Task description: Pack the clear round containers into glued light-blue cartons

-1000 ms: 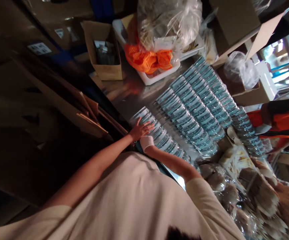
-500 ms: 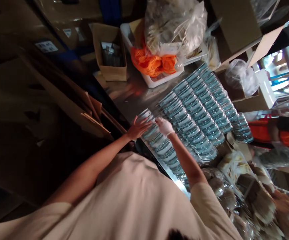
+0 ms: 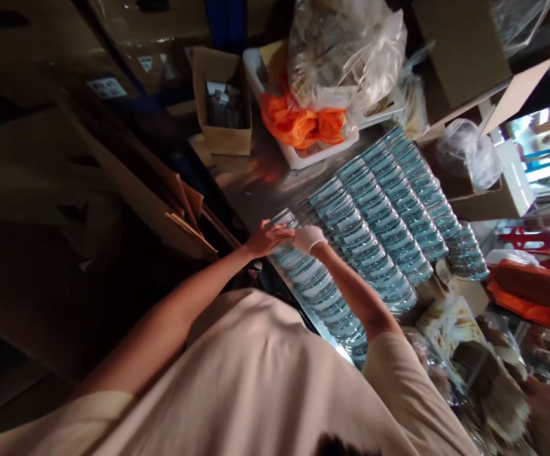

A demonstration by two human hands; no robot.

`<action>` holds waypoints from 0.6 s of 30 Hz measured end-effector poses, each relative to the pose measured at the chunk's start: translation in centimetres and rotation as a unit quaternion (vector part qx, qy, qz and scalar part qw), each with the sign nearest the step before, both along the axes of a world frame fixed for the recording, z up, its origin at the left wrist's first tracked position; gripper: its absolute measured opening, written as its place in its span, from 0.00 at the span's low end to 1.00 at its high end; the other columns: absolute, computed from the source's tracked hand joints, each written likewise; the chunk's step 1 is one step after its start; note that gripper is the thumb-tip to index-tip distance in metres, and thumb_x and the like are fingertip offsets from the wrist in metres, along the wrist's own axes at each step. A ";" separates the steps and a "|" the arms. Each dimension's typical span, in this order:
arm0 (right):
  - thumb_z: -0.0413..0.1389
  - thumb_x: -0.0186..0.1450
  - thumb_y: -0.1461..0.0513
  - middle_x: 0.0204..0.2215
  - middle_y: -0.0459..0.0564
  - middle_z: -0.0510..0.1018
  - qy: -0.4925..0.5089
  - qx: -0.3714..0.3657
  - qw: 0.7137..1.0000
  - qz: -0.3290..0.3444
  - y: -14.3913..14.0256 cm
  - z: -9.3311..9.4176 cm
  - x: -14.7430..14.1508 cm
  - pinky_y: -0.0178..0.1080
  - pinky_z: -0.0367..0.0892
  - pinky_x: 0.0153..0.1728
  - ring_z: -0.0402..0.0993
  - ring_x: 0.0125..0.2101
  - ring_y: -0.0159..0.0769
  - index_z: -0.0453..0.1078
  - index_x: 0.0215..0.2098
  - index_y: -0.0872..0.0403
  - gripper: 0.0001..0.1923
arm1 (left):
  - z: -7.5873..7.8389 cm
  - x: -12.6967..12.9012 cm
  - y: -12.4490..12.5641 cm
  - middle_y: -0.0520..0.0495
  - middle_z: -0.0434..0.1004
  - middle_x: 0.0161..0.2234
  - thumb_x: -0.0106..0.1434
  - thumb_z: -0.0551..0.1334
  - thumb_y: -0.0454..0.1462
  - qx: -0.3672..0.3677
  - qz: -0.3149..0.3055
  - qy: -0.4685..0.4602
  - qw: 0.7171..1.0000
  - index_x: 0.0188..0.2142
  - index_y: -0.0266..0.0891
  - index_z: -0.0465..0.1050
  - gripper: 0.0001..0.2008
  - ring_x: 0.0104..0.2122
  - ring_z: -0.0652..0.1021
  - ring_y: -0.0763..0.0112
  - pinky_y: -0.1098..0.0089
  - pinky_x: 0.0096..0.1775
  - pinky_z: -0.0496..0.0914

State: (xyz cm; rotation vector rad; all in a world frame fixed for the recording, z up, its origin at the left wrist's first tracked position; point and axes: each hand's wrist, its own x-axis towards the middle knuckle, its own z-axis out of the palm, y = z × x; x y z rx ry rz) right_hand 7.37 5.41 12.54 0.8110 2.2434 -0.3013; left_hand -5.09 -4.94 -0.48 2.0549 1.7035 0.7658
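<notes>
Both hands on the near end of the closest row of clear lidded containers.

Left hand (image 3: 266, 239), bare, fingers curled over the end container (image 3: 284, 221) of the nearest row (image 3: 320, 292); right hand (image 3: 307, 237), white-gloved, pinching the same end from the other side. Both grips look closed on that container, though low light blurs the finger contact. The row sits at the near edge of the steel tabletop (image 3: 256, 180), containers on edge and touching, parallel to more rows (image 3: 389, 209) further out. They look like thin clear plastic: light, slick, easy to dent, so best taken by the rims, pressure flat across the lid faces. Both forearms reach forward, wrists angled in towards each other, elbows bent. Beyond: white tray (image 3: 303, 155) with orange mesh (image 3: 303, 123), cardboard box (image 3: 222, 101).
</notes>
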 end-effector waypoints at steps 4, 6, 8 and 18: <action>0.56 0.75 0.56 0.46 0.62 0.86 0.041 -0.059 0.997 0.016 -9.3 -0.5 -1.4 0.41 0.75 0.48 0.83 0.49 0.47 0.82 0.47 0.57 0.16 | 0.1 -0.4 2.0 0.50 0.80 0.63 0.77 0.52 0.39 0.001 -0.011 -0.005 1.000 0.64 0.59 0.75 0.22 0.61 0.77 0.56 0.49 0.62 0.59; 0.53 0.76 0.56 0.45 0.60 0.86 0.057 -0.058 0.997 -0.002 -10.6 -0.8 -1.1 0.38 0.75 0.44 0.84 0.47 0.46 0.82 0.49 0.54 0.17 | 0.0 -0.8 2.8 0.52 0.82 0.60 0.76 0.54 0.39 0.001 -0.017 -0.010 1.000 0.60 0.60 0.78 0.21 0.57 0.79 0.58 0.51 0.59 0.62; 0.46 0.79 0.55 0.52 0.62 0.83 0.072 -0.013 0.996 -0.046 -8.7 -0.9 0.1 0.40 0.75 0.46 0.83 0.50 0.47 0.76 0.59 0.54 0.21 | -0.1 -1.1 3.1 0.52 0.83 0.59 0.75 0.55 0.41 0.002 -0.012 -0.018 1.000 0.59 0.59 0.79 0.20 0.57 0.79 0.58 0.52 0.59 0.62; 0.52 0.78 0.56 0.57 0.65 0.77 0.068 0.026 0.990 -0.117 3.8 -2.6 3.8 0.37 0.70 0.53 0.78 0.55 0.45 0.72 0.60 0.60 0.19 | -2.2 3.1 -0.3 0.39 0.62 0.72 0.72 0.56 0.59 -0.008 0.269 -0.153 0.951 0.71 0.50 0.66 0.34 0.68 0.67 0.45 0.49 0.68 0.58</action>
